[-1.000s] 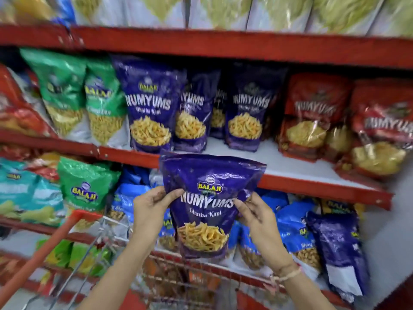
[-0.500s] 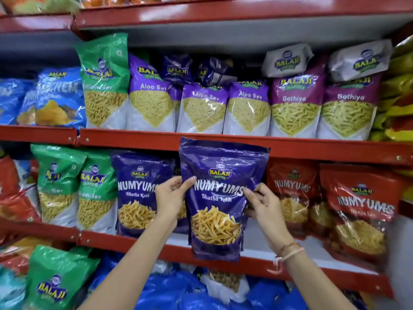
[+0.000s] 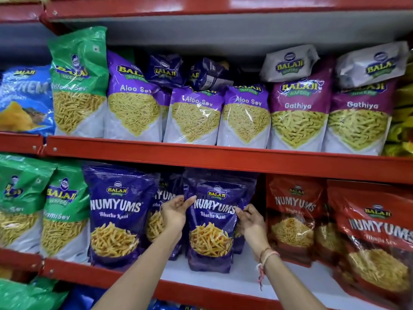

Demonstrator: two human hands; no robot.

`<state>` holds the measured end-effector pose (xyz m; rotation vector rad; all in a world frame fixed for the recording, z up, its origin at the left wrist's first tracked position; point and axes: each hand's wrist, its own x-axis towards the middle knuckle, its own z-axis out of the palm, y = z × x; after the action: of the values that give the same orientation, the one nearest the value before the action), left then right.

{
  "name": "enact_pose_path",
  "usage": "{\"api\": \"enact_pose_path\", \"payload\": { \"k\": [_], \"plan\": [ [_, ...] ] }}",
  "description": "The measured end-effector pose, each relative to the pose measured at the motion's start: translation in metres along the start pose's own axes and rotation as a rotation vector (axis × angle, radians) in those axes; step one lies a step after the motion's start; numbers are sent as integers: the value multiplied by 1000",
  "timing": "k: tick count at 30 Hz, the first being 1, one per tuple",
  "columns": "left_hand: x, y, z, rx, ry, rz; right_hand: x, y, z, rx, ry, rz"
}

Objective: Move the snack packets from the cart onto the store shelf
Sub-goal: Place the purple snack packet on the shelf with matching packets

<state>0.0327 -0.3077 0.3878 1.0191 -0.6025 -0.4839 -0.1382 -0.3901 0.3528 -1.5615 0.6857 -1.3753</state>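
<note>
A purple Numyums packet (image 3: 212, 222) stands upright on the white board of the middle shelf (image 3: 223, 294), its bottom resting on the board. My left hand (image 3: 175, 214) grips its left edge and my right hand (image 3: 250, 222) grips its right edge. Further purple Numyums packets (image 3: 118, 215) stand to its left and behind it. The cart is out of view.
Red Numyums packets (image 3: 295, 218) stand right of the held packet, green sev packets (image 3: 62, 211) far left. The upper shelf (image 3: 223, 157) carries Aloo Sev (image 3: 194, 115) and Gathiya packets (image 3: 299, 113). A bare patch of shelf board (image 3: 297, 280) lies in front of the red packets.
Both hands carried the purple packet up from the cart level and pushed it back onto the middle shelf, where it now rests. The view tilted upward, so the cart dropped from sight.
</note>
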Motion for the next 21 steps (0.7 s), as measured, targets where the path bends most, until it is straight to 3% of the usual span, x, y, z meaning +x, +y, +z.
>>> {"api": "enact_pose_path", "payload": {
  "k": [3, 7, 13, 21],
  "plan": [
    [1, -13, -6, 69, -9, 1, -5, 11, 1, 2, 7, 36],
    [-12, -28, -29, 195, -170, -29, -20, 14, -4, -38, 8, 136],
    [-37, -50, -49, 174, -287, -195, -46, 33, 0, 42, -136, 333],
    [-67, -40, -69, 218, -324, -196, -84, 19, 0, -34, -180, 318]
  ]
}}
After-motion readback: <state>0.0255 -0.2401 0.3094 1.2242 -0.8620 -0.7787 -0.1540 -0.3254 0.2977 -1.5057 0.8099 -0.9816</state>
